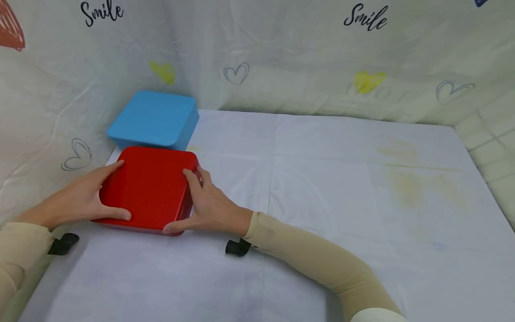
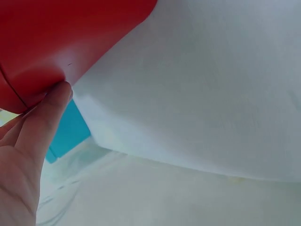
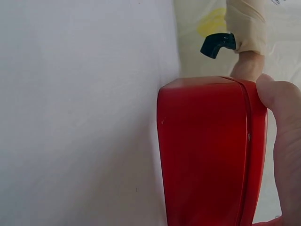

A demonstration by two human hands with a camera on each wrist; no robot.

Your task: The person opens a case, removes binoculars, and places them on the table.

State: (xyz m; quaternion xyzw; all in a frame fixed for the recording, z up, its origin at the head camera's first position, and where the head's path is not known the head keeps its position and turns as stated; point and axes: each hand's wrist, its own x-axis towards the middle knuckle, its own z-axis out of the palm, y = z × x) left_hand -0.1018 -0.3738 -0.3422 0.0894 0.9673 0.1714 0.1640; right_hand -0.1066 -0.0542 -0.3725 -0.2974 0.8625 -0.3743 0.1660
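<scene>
Both hands hold a red box (image 1: 149, 188) with rounded corners, on the left part of the table. My left hand (image 1: 80, 197) grips its left side, with the thumb over the lid's near left corner. On the opposite side my right hand (image 1: 215, 206) grips the box, its thumb at the near right corner and fingertips at the lid's right edge. A seam under the lid shows in the right wrist view, where the box's side (image 3: 202, 150) faces the camera. The left wrist view has the fingers (image 2: 51, 110) against the box's lower side.
A blue box (image 1: 154, 118) of similar shape stands just behind the red one, in the table's back left corner. White cloth (image 1: 322, 188) covers the table. Behind and to the left hangs a printed curtain (image 1: 289, 58). Black camera mounts (image 1: 238, 247) sit under the wrists.
</scene>
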